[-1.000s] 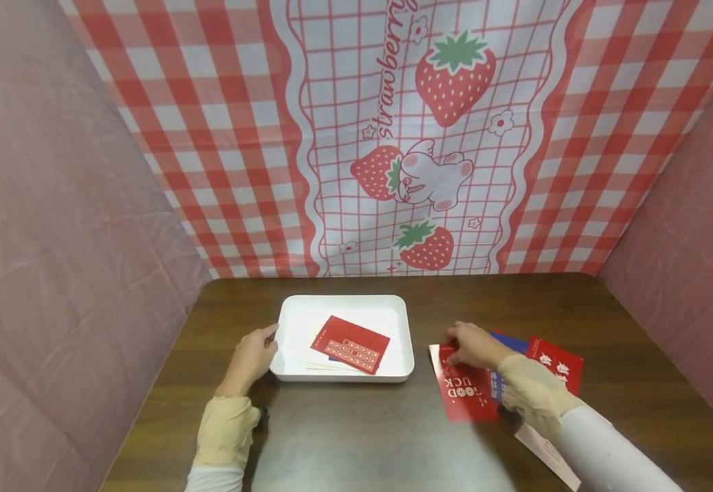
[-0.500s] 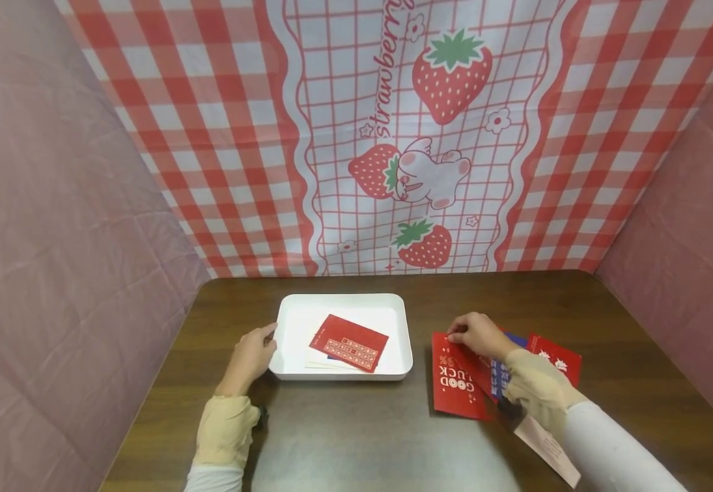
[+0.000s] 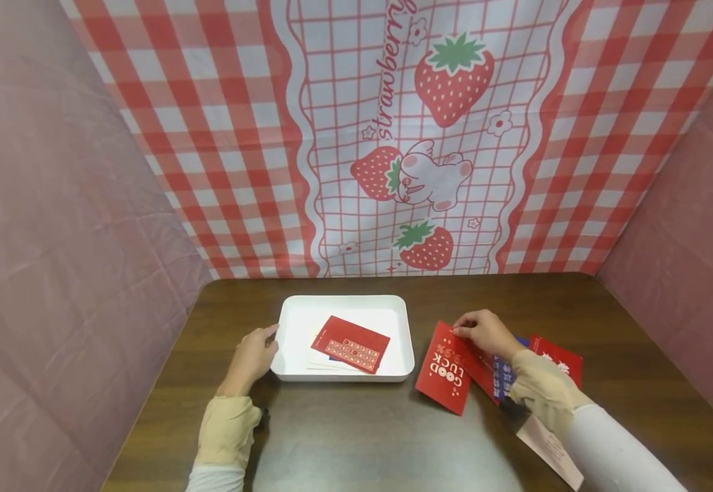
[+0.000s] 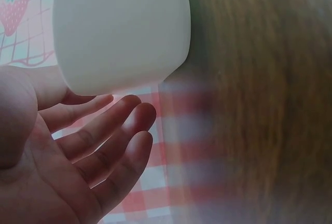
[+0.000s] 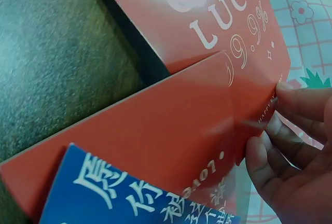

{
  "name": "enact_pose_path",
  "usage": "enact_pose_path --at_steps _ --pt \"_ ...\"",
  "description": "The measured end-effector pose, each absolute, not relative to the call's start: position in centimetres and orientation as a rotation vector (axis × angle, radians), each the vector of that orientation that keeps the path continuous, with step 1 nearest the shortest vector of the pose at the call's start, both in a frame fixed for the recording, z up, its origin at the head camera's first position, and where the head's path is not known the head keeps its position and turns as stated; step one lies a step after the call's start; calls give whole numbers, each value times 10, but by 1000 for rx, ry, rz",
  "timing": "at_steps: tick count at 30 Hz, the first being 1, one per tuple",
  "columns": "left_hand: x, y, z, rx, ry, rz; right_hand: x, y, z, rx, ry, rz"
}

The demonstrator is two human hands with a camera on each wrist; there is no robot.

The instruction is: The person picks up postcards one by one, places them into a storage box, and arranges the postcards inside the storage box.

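Note:
My right hand (image 3: 487,333) pinches the top corner of a red "GOOD LUCK" card (image 3: 444,369) between thumb and fingers. The card slants off the pile toward the tray. Behind it lies another red card (image 5: 119,136), overlapped by a blue card (image 5: 98,187) with white characters. On the left, my left hand (image 3: 252,355) holds the side of a white tray (image 3: 401,307) by thumb and index finger. Its other fingers (image 4: 111,182) curve loosely below the rim in the left wrist view. Inside the tray, a red card (image 3: 352,344) with a gold pattern covers blue and cream ones.
At the right of the pile lies a red card (image 3: 562,365) with white characters. A pale pink card (image 3: 550,452) sits near my right forearm. The brown wooden table (image 3: 344,437) ends at a strawberry-print cloth (image 3: 369,225); pink curtains (image 3: 80,225) hang at both sides.
My right hand has gripped the "GOOD LUCK" card's corner and moved it slightly up and left off the pile, uncovering the red card behind. The left hand and tray stay still.

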State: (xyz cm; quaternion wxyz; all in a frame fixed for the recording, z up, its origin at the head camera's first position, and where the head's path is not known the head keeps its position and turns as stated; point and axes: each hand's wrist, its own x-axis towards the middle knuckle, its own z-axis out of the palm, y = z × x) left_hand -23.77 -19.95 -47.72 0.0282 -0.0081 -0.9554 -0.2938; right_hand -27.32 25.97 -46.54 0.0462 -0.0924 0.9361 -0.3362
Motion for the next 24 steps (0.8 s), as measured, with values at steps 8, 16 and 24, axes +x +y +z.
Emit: enact_pose_path --at_steps 8,16,24 --pt "-237 -199 -479 -26 -2936 -903 -273 259 -461 -197 2776 -1192" --pt "-237 -199 -477 -31 -2942 -913 -274 262 -458 -133 2692 -1409" --pt "-236 -200 -476 -27 -2945 -914 -275 266 -455 -132 2641 -1516"
